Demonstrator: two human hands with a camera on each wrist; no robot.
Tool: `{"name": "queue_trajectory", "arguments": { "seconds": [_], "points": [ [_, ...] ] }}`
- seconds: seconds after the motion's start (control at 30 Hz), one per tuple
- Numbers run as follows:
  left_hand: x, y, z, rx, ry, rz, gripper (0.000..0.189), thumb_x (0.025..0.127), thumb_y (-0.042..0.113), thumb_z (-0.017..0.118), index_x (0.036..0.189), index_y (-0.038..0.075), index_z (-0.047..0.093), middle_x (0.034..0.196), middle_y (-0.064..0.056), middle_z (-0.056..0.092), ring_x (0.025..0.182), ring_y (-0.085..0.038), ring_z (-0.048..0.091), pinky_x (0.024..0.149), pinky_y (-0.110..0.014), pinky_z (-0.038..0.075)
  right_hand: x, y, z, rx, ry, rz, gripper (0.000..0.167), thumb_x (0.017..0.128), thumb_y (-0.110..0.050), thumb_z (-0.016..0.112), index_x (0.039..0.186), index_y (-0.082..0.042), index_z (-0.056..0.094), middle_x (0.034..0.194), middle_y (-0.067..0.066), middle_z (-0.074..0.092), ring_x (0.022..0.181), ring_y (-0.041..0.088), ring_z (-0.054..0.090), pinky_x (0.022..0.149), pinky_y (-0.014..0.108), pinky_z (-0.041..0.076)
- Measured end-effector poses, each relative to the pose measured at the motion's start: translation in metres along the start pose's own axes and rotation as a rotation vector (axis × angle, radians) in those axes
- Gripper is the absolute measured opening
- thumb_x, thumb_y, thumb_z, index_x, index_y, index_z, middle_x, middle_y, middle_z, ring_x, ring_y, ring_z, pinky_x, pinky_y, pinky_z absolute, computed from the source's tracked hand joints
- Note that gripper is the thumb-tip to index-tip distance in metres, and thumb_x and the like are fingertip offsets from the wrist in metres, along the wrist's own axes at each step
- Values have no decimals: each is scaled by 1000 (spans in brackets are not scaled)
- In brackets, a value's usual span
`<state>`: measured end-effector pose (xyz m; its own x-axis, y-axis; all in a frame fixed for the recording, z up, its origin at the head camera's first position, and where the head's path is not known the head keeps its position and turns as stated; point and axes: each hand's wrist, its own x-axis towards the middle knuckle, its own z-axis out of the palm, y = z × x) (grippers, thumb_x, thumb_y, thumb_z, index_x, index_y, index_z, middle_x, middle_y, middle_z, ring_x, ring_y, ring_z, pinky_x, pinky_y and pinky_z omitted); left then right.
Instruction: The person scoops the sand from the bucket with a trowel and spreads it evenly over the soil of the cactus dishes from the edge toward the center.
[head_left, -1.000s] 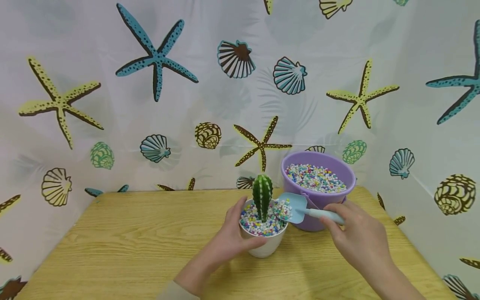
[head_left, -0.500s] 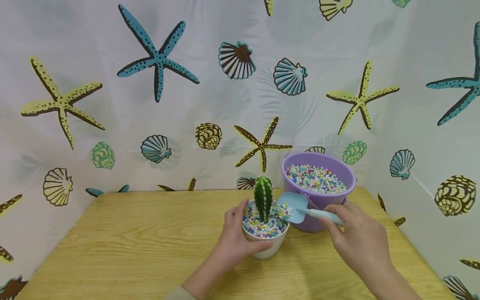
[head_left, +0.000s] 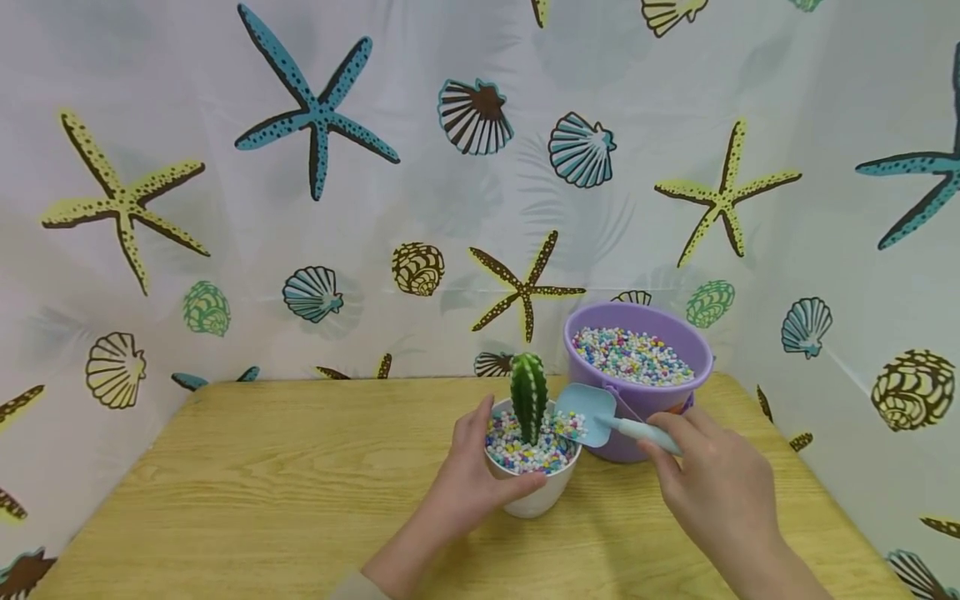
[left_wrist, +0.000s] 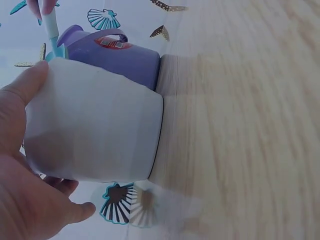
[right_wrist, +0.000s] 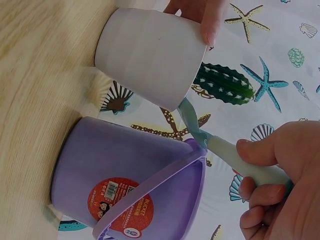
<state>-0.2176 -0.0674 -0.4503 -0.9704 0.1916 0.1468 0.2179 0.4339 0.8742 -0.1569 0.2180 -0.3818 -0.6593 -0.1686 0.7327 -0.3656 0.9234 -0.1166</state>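
Note:
A green cactus (head_left: pixel 528 400) stands upright in a white pot (head_left: pixel 537 498) filled with multicoloured pebbles (head_left: pixel 517 452). My left hand (head_left: pixel 474 475) holds the pot from its left side, thumb across the front and fingers around the back. In the right wrist view, my right hand (right_wrist: pixel 282 182) grips the pale handle of a light blue toy shovel (head_left: pixel 592 417). The shovel's blade lies at the pot's right rim with some pebbles on it. Behind the blade stands a purple bucket (head_left: pixel 626 446), holding many more of these pebbles.
The pot and bucket stand close together on a wood-grain table (head_left: pixel 300 483). A white curtain (head_left: pixel 450 200) printed with starfish and shells hangs behind and along both sides. The bucket's handle (right_wrist: pixel 150 185) hangs down its near side, over a red label (right_wrist: pixel 122 207).
The pot and my left hand have shifted slightly to the right. Fewer pebbles lie on the shovel's blade than a second ago. My right hand has barely moved.

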Motion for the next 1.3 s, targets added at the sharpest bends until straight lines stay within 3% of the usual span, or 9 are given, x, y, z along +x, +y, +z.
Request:
{"name": "queue_trajectory", "arguments": {
  "seconds": [0.1,0.33,0.63,0.93,1.17,1.3],
  "points": [
    [0,1,1,2,-6,-3,131,83,55,97,179,18,16,175,-24,20,156,-50,37,124,-66,36,-1,-1,1,-11,12,-6,29,84,-15,97,108,-14,81,88,-3,67,56,11,45,49,30,36],
    [3,-1,-11,-13,-112,-4,128,88,51,94,180,24,8,181,-22,13,159,-52,29,124,-73,28,-3,-2,3,-21,51,-29,31,82,-14,98,107,-14,81,87,-3,66,55,12,40,49,28,34],
    [2,4,-6,14,-46,-13,133,81,50,100,179,17,16,172,-26,25,154,-49,40,123,-67,36,-4,-3,3,-36,100,-72,32,82,-15,97,109,-13,81,87,0,66,54,16,40,49,29,33],
    [2,-1,-16,13,-132,20,129,88,48,94,180,22,7,181,-24,13,161,-53,26,125,-74,26,-6,-3,5,-53,146,-118,32,82,-16,96,110,-10,81,86,2,67,53,18,41,48,30,34],
    [2,2,-12,28,-69,12,132,81,49,100,178,17,16,170,-28,29,153,-49,39,123,-69,35,-6,-6,8,-69,212,-198,35,79,-12,97,109,-6,81,87,6,67,52,20,46,47,32,35],
    [3,4,-14,28,-83,37,135,81,47,100,179,19,11,172,-29,24,155,-50,36,123,-68,34,-6,-10,8,-87,227,-234,35,79,-10,96,109,-4,80,86,9,66,55,23,57,48,35,38]
  ]
}}
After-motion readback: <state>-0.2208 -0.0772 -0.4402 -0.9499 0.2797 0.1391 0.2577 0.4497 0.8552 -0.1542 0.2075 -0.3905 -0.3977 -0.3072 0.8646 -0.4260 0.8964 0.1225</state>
